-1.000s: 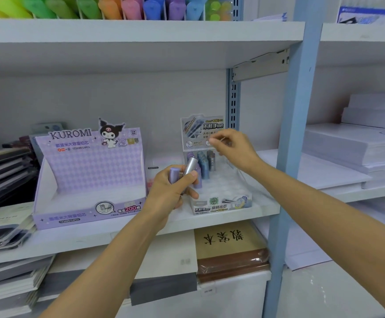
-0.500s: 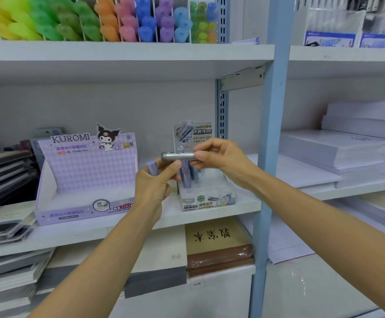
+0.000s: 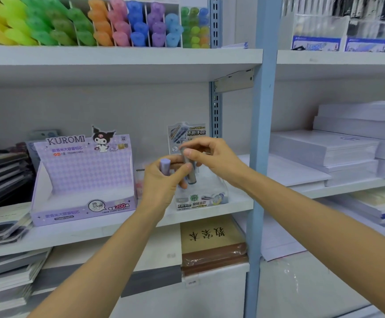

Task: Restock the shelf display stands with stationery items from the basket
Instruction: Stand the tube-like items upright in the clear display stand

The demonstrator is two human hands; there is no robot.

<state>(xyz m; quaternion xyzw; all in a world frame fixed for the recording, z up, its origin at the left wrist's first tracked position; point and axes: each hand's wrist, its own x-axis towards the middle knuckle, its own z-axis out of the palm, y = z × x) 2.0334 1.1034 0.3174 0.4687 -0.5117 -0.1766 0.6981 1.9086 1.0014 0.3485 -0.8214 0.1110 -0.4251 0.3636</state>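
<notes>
My left hand [image 3: 161, 180] grips a lilac lead tube [image 3: 165, 166] upright in its fist. My right hand [image 3: 212, 158] pinches the top of a grey lead tube [image 3: 189, 171], which hangs nearly upright between both hands; my left fingers also touch its side. Right behind the hands stands a small clear display stand [image 3: 200, 198] with a printed header card; most of its contents are hidden by my hands. To its left sits the purple Kuromi display box [image 3: 83, 180], its tray looking bare. No basket is in view.
Both stands sit on a white shelf [image 3: 209, 216] next to a blue upright post [image 3: 259, 157]. Stacks of notebooks [image 3: 1, 175] lie at the left, white paper reams [image 3: 338, 152] at the right. Coloured highlighters [image 3: 95, 24] fill the shelf above; brown books [image 3: 212, 246] lie below.
My right hand has taken the grey tube from my left hand, held it level, then turned it nearly upright. The camera moved closer to the shelf.
</notes>
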